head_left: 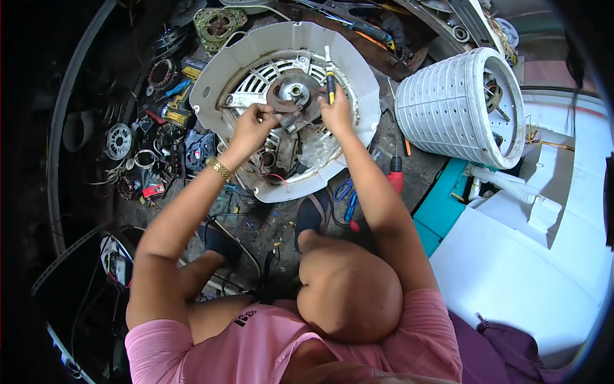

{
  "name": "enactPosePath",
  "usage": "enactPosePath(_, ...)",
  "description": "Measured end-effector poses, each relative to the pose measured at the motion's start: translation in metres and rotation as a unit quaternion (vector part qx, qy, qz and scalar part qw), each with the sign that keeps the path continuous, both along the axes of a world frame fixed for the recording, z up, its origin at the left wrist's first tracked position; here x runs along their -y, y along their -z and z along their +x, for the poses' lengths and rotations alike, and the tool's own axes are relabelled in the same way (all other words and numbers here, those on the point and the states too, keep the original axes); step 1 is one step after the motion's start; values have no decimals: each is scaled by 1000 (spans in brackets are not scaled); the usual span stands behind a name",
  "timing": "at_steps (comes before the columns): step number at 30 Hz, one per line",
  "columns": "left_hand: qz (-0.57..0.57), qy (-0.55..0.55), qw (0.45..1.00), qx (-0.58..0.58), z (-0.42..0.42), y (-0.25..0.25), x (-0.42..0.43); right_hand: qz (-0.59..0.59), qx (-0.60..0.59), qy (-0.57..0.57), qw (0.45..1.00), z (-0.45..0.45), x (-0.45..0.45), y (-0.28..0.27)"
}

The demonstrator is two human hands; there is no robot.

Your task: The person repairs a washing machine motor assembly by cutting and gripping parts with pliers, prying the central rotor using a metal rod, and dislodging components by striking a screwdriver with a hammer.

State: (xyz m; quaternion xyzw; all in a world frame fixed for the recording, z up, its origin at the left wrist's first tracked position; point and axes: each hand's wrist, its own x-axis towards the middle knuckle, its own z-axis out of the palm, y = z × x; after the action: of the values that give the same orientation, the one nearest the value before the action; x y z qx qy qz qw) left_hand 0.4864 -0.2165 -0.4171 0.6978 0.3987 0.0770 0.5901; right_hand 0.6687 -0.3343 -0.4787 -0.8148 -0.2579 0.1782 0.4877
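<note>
A round whitish plastic housing [358, 102] lies in front of me, with a brown, rusty-looking part around a metal hub [295, 92] at its middle. My right hand [335, 110] is wrapped round a yellow and black handled tool [330, 83], its pale upper end pointing away from me. At the left of the hub, my left hand [256, 125] has its fingers pinched together beside a small dark part [288, 120]. Whether those fingers hold anything is too small to tell. Below the hub sits a metal block [288, 152] inside the housing.
A white perforated drum [441, 105] lies on its side at the right, above a teal panel [441, 205] and a white casing [511, 269]. Yellow power tools [176, 110] and motor parts crowd the left. A red drill [395, 176] and blue scissors [343, 191] lie near my right forearm.
</note>
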Motion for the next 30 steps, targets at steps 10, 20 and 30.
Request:
enactPosePath(10, -469, -333, 798, 179, 56, -17, 52, -35, -94, 85, 991, -5, -12, -5)
enactPosePath(20, -601, -330, 719, 117, 65, 4, 9, -63, 70, 167, 981, -21, -17, -13)
enactPosePath(30, -56, 57, 984, -160, 12, -1, -89, -78, 124, 110, 983, -9, -13, -1)
